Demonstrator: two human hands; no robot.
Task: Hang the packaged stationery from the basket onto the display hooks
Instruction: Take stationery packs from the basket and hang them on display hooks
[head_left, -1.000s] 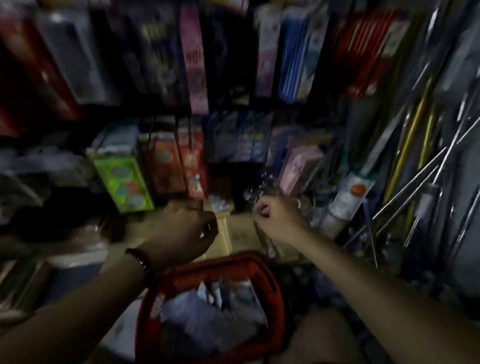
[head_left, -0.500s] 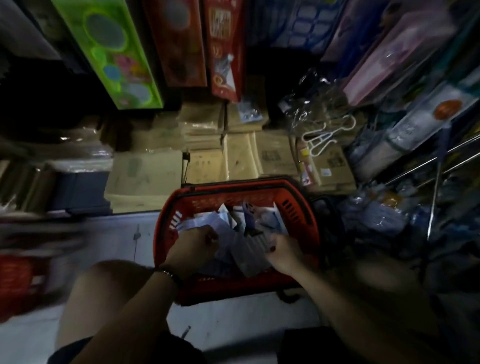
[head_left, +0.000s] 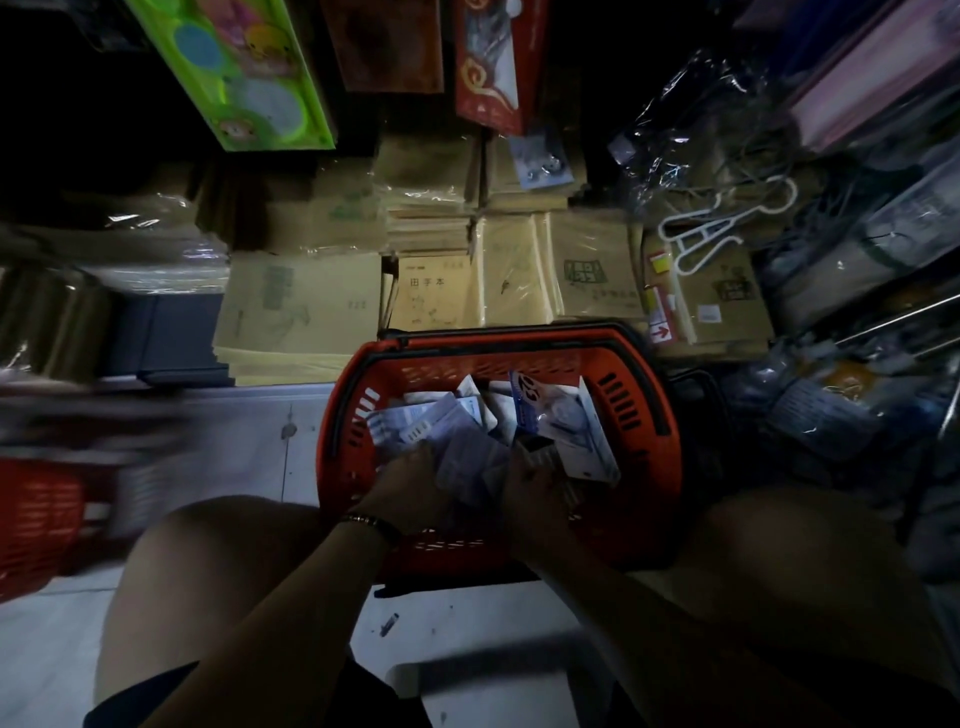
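Pick step: left hand (head_left: 413, 486) and right hand (head_left: 530, 488) both in basket (head_left: 644, 457), fingers curled into packs (head_left: 467, 436); actual grip can't tell. Next: lift one, find hook.

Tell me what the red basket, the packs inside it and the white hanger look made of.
Red basket: moulded plastic, slotted walls, matte. Packs: apparently printed card under glossy clear film, judging by the glints. White hanger: probably plastic, smooth thin one-piece outline.

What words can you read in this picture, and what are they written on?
"田字本": on the tan exercise book behind the red basket.
White arrow: on a red sticker.
Print on the packets in the basket, the green box and other books: too blurred.
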